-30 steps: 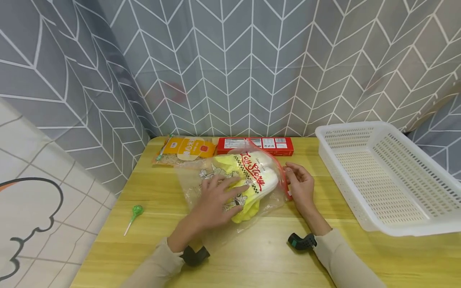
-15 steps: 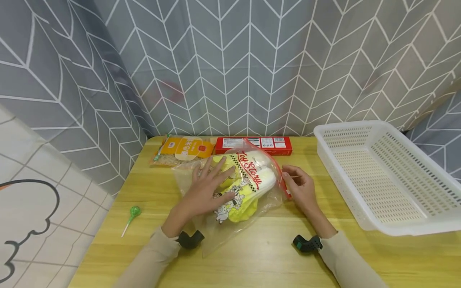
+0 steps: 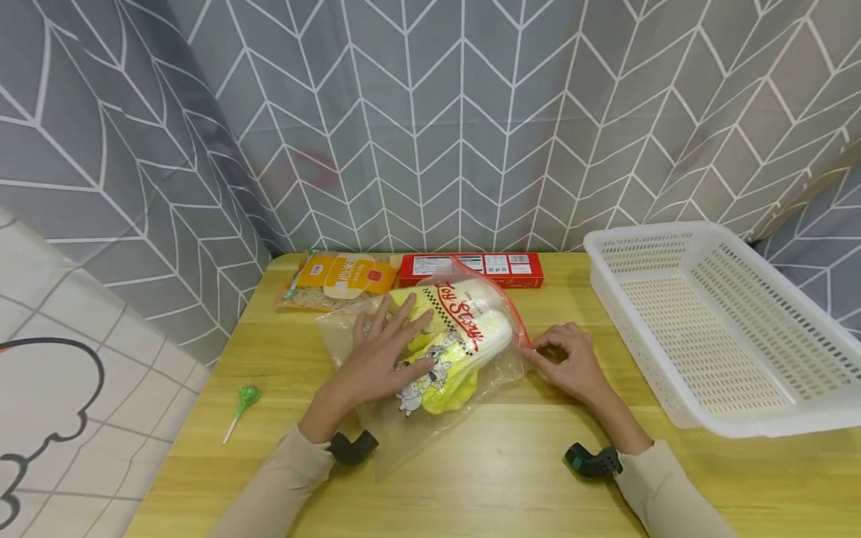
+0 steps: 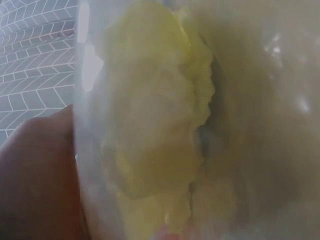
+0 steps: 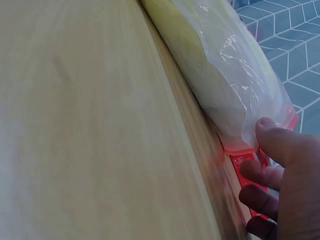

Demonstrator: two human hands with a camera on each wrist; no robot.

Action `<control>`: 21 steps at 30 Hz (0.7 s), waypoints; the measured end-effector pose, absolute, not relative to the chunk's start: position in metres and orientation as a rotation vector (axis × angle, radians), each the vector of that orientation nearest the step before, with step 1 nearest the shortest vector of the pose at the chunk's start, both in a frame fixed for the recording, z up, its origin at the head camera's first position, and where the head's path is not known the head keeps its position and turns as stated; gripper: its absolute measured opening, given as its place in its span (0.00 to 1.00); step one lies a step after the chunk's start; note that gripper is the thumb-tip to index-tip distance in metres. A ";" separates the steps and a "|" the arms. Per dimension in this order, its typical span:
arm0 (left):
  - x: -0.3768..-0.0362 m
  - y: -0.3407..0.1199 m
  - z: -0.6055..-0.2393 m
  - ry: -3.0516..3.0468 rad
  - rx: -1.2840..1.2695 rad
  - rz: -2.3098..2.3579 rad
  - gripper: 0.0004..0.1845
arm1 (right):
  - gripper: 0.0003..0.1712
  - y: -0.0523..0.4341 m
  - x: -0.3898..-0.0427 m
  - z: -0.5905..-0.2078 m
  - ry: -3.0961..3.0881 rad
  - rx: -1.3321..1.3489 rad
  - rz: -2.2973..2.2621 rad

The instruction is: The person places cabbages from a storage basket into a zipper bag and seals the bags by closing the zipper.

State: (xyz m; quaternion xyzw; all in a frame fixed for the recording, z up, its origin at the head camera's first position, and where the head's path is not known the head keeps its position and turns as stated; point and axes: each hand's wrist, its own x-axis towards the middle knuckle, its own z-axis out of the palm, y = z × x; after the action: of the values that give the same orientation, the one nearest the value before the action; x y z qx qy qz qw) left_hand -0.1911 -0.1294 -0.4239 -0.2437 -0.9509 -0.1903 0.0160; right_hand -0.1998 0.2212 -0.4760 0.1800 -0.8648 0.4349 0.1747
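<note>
A clear zip bag [image 3: 410, 441] printed "Toy Story", with a red zip edge, lies in the middle of the table in the head view. Inside is a Chinese cabbage [image 3: 457, 396], its white stem end towards the zip and yellow leaves at the other end. My left hand [image 3: 377, 366] rests on the bag's left part, fingers spread out. At the right end, thumb and forefinger of my right hand [image 3: 568, 362] pinch the corner of the red zip edge. The right wrist view shows the thumb [image 5: 272, 137] at that corner. Cabbage leaves [image 4: 160, 100] fill the left wrist view behind the plastic.
Behind the bag lie an orange-and-clear food packet [image 3: 343, 278] and a red box [image 3: 525, 269]. A white slotted plastic basket [image 3: 625, 329] stands at the right. A green lollipop [image 3: 247, 396] lies near the table's left edge. A patterned grey curtain [image 3: 430, 127] hangs behind the table.
My left hand has moved left and back over the bag, fingers spreading. My right hand has shifted slightly right and now pinches the zip's corner. The bag has hardly moved.
</note>
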 end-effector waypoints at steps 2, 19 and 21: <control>-0.191 -0.130 -0.424 -2.955 -0.757 -0.586 0.41 | 0.06 0.220 -0.200 -0.476 -2.440 0.527 1.266; -0.194 -0.137 -0.423 -2.904 -0.781 -0.555 0.42 | 0.07 0.211 -0.185 -0.446 -2.485 0.380 1.532; -0.196 -0.138 -0.424 -2.884 -0.791 -0.581 0.41 | 0.08 0.214 -0.190 -0.455 -2.463 0.353 1.528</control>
State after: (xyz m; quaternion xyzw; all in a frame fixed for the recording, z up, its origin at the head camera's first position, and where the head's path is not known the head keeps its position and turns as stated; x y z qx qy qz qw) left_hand -0.1956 -0.1383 -0.4237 -0.2592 -0.9457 -0.1905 0.0474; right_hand -0.1896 0.2143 -0.4546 0.1201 -0.8384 0.5200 0.1106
